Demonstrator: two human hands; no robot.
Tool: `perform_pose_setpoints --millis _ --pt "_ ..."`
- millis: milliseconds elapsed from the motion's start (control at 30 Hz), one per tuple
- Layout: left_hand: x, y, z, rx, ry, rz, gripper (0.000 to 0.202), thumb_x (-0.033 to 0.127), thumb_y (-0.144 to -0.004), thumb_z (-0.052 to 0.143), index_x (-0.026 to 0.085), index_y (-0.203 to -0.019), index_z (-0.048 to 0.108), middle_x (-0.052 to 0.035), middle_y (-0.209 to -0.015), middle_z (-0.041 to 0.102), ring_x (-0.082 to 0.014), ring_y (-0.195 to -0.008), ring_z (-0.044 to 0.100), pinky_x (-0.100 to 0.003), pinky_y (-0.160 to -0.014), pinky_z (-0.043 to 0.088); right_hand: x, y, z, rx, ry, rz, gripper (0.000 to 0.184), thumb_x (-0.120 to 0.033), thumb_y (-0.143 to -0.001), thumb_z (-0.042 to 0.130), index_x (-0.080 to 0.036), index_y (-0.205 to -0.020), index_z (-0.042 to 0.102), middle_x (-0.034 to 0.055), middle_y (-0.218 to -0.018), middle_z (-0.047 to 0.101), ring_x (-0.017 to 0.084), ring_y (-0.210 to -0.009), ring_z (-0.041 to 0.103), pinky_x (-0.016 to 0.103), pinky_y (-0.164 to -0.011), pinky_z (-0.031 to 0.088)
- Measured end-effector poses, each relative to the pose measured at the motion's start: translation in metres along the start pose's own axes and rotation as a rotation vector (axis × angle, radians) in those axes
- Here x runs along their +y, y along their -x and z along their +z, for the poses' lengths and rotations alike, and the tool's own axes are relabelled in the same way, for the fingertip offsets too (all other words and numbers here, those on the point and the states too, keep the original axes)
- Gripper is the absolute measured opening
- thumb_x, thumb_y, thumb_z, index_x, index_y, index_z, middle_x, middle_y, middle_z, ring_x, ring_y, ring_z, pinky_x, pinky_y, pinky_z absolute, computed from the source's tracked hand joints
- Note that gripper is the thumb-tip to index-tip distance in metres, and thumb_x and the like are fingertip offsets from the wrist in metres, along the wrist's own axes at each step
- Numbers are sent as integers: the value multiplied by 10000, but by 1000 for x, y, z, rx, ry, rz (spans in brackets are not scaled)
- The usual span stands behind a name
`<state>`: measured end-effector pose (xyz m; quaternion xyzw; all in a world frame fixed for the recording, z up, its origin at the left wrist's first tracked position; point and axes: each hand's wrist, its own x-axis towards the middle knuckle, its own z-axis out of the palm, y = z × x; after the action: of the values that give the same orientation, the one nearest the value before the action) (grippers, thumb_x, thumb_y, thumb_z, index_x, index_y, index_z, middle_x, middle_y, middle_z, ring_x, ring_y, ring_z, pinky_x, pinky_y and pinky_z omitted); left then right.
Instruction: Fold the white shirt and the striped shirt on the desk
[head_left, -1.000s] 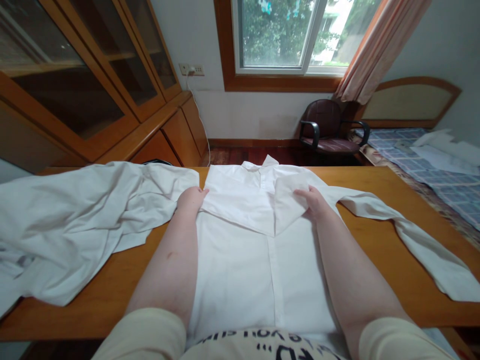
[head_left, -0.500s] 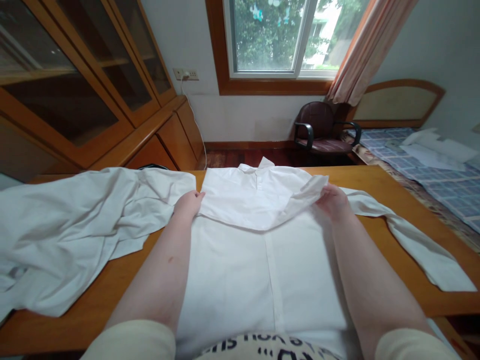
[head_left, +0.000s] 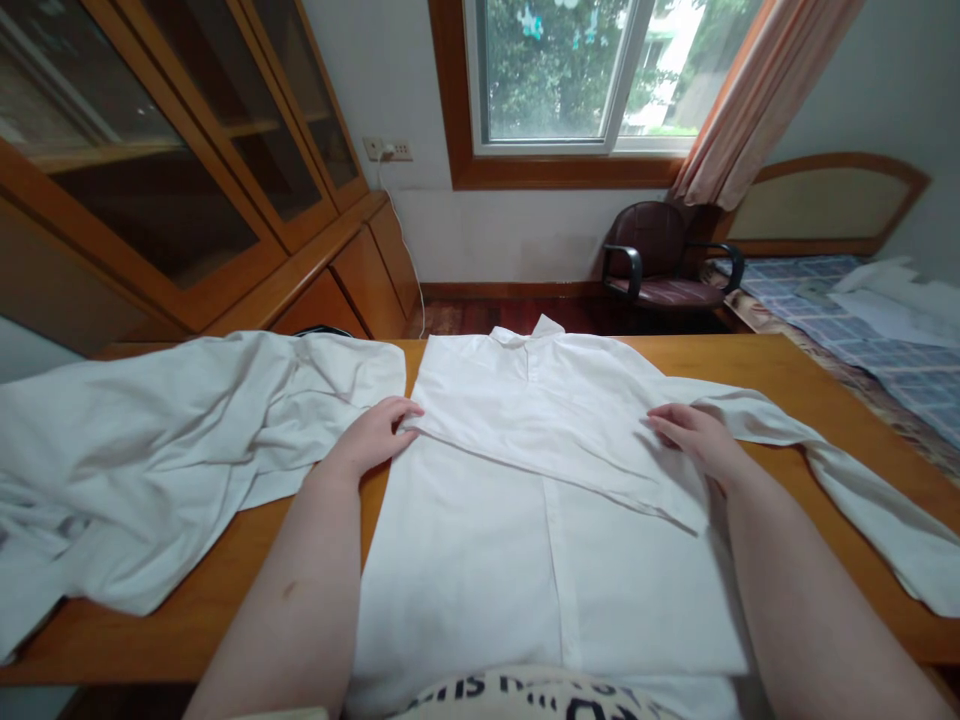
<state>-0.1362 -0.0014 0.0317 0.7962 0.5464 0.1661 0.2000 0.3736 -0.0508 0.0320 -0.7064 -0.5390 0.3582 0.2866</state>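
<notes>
A white button-up shirt (head_left: 480, 540) lies front up on the table, collar at the far end. Its left-hand sleeve (head_left: 525, 430) is folded across the chest, with the cuff end slanting down to the right. At the fold on the shirt's left edge is my left hand (head_left: 379, 432), thumb and fingers slightly apart and touching the cloth. My right hand (head_left: 697, 438) rests at the shirt's right side, fingers stretched out on the fabric, gripping nothing visible. The other sleeve (head_left: 862, 490) stretches out to the right across the table.
Another crumpled white garment (head_left: 180, 430) covers the left of the wooden table (head_left: 750, 365). Beyond the table stand a wooden cabinet (head_left: 300, 265), a dark red armchair (head_left: 652, 255) and a bed with a checked cover (head_left: 885, 340).
The lifted sleeve has come down flat across the chest, its cuff end now lower right. My right hand has let go of it; my left hand has loosened and moved slightly nearer me.
</notes>
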Motion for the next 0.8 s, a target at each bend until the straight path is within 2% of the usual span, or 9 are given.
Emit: perform_pose_setpoints --millis 133,300,433,600,800 --pt "0 -5 0 37 -75 -45 225 282 -758 491 212 -891 658 -32 -962 659 -190 -857 604 -297 -789 477 -4 1 -6 -29 274 39 402 -561 -745 591 -185 -857 675 37 -702 663 170 -616 563 282 -568 414" --pt "-1 -8 1 74 -132 -12 206 275 -755 488 206 -851 657 -35 -898 673 -196 -841 607 -297 -770 464 -10 7 -8 -26 428 19 448 -618 -753 555 -189 -814 673 60 -775 679 202 -698 600 290 -600 410" --pt "1 -10 2 83 -180 -3 194 266 -740 476 209 -821 644 -34 -846 660 -198 -789 598 -300 -724 455 -15 7 -2 -21 542 51 440 -612 -754 552 -188 -777 668 72 -746 671 201 -646 591 292 -557 386" --pt "-1 -11 1 103 -169 54 188 264 -727 485 211 -821 639 -35 -851 663 -202 -813 597 -302 -762 453 -18 6 2 -79 610 -10 393 -536 -803 503 -195 -677 654 62 -662 652 195 -606 570 286 -528 338" --pt "-7 -8 -4 56 -178 104 128 229 -716 481 224 -740 606 -21 -789 652 -203 -815 581 -300 -770 433 -15 2 -1 -15 616 -28 403 -529 -830 461 -208 -623 590 39 -610 606 183 -590 540 285 -545 339"
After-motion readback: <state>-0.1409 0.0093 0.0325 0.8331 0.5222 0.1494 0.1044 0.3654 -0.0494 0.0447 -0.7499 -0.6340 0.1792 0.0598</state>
